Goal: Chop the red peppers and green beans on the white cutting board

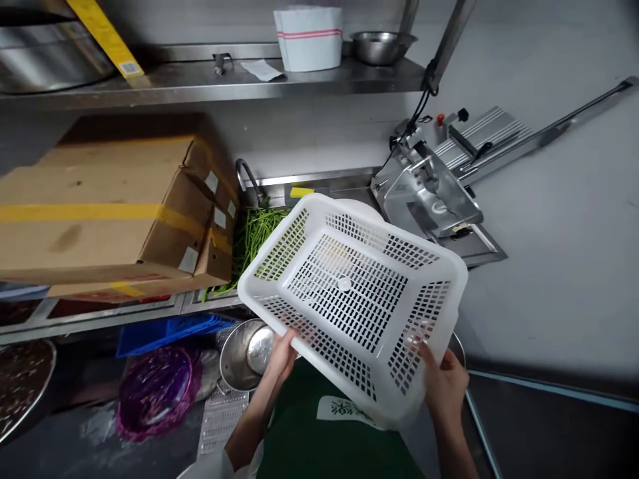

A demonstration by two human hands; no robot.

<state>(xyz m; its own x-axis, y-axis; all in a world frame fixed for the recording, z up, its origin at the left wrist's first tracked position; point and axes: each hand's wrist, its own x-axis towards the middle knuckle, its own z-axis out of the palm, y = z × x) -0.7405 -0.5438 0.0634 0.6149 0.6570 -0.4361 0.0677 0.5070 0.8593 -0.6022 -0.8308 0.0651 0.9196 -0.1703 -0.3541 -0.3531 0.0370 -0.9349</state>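
I hold an empty white perforated plastic basket (349,293) tilted in front of me, above a steel sink. My left hand (280,359) grips its near rim at the left, fingers curled under the edge. My right hand (444,386) grips the near right corner, fingers partly showing through the mesh. Behind the basket, a heap of green long beans (254,233) lies in the sink by the tap (245,178).
A large cardboard box (114,206) rests on the counter at left. A steel slicing machine (429,193) stands at right of the sink. Below are a steel pot (244,352), a purple bag (157,389) and a blue crate (164,331). The shelf above carries a bowl (379,45) and a folded cloth (308,36).
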